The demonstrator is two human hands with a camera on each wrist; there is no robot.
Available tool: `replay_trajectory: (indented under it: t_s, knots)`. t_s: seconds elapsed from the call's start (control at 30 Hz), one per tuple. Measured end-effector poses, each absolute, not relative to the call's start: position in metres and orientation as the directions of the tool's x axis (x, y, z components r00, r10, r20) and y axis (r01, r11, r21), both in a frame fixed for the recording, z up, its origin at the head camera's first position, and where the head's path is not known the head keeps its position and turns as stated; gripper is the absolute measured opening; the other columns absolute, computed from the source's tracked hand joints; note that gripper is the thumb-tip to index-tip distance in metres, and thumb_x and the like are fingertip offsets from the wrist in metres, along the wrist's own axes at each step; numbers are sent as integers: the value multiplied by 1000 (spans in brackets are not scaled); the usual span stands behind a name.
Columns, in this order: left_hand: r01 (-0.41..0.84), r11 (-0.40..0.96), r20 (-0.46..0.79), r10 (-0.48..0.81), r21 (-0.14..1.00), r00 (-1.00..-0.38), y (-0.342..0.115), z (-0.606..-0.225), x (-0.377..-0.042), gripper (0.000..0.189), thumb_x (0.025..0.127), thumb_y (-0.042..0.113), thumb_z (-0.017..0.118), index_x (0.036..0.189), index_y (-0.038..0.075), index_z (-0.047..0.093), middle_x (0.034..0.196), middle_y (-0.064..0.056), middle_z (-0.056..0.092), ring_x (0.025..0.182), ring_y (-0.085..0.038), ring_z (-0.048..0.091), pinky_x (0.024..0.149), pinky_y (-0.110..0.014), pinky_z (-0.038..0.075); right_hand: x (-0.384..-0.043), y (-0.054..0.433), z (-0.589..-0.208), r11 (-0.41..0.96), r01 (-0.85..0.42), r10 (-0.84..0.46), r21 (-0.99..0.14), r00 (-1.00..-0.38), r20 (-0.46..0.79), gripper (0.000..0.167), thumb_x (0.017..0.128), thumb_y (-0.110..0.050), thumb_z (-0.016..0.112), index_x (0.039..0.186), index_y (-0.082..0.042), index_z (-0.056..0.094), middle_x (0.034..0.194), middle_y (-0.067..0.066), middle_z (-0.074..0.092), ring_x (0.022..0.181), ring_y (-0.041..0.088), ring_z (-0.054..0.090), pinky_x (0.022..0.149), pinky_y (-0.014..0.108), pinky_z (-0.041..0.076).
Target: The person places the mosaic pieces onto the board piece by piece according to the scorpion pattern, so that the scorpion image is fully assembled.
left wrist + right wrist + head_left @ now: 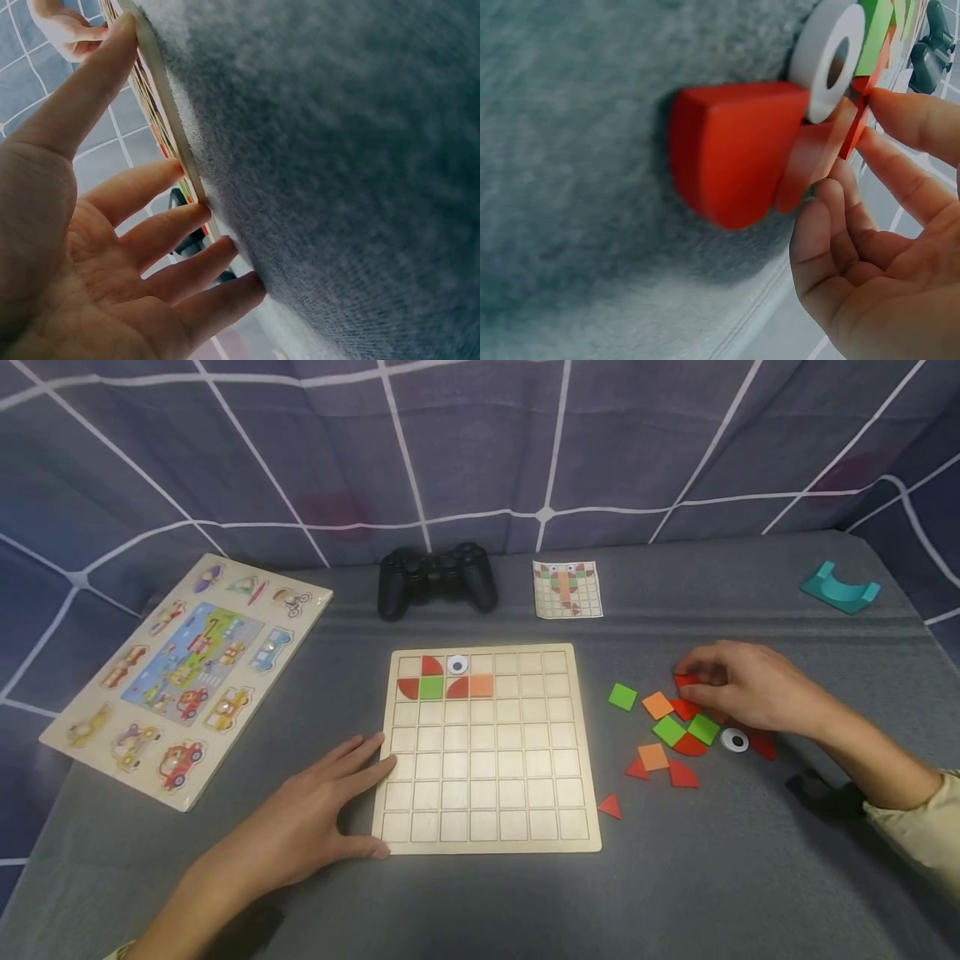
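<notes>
A wooden grid board [485, 765] lies in the middle of the table. Its top rows hold red quarter-circle pieces, a green square [431, 687], an orange square [482, 685] and a round eye piece [457, 665]. My left hand [311, 814] touches the board's left edge, its fingers spread and fairly straight. Over the loose pieces on the right, my right hand [750, 687] pinches a red piece [853, 133] between thumb and index finger; its shape is partly hidden. Close by lie another eye piece [734, 741], a green square [703, 728] and a red quarter circle [742, 154].
A small pattern card [567, 590] and a black game controller [437, 578] lie behind the board. To the left is a wooden picture puzzle [281, 672]. A teal curved block [840, 589] sits at the back right. One red triangle [611, 807] lies beside the board's right edge.
</notes>
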State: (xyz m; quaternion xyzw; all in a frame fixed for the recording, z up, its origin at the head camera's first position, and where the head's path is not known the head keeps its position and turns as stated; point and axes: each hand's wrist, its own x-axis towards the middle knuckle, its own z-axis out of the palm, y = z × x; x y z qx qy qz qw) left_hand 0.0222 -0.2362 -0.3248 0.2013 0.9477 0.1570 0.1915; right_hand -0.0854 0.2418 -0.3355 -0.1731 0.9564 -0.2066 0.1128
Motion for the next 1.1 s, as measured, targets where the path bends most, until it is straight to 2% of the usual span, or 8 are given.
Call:
replay_trajectory:
  t_s: [0.17, 0.3, 0.6, 0.83, 1.1]
  knots:
    - [337, 865, -288, 452, 372, -844, -237, -327, 22, 95, 65, 58, 84, 144, 14, 54, 157, -12, 34, 142, -40, 30, 100, -61, 38, -86, 239, -334, 865, -284, -373, -414, -915, -151, 24, 85, -7, 71, 109, -6, 72, 89, 4, 60, 79, 21, 55, 65, 37, 42]
    - [341, 863, -285, 456, 372, -843, -237, -327, 22, 95, 65, 58, 84, 144, 14, 54, 156, -13, 35, 142, -41, 30, 99, -61, 38, -86, 237, -333, 867, -287, -375, -408, -914, -153, 26, 83, -5, 70, 108, -5, 72, 92, 5, 62, 82, 23, 57, 68, 39, 43]
    - [338, 863, -287, 454, 375, -843, -237, -326, 22, 95, 66, 58, 84, 144, 14, 54, 156, -13, 35, 142, -41, 30, 100, -62, 37, -87, 237, -334, 844, -314, -399, -435, -909, -119, 21, 84, -8, 76, 105, -4, 73, 82, 0, 62, 73, 17, 55, 62, 35, 43]
    - [327, 869, -300, 445, 372, -844, -237, -326, 22, 96, 65, 57, 85, 144, 14, 54, 157, -13, 34, 142, -41, 29, 100, -62, 37, -86, 235, -336, 843, -323, -397, -431, -913, -91, 15, 85, -11, 74, 99, -7, 71, 80, -1, 61, 71, 16, 54, 62, 35, 42]
    - [328, 865, -293, 449, 380, -844, -237, -326, 22, 95, 65, 58, 84, 144, 14, 53, 157, -12, 34, 142, -41, 29, 100, -62, 37, -87, 233, -334, 847, -312, -398, -430, -909, -126, 23, 85, -11, 75, 106, -3, 71, 78, 0, 60, 69, 17, 53, 59, 33, 43]
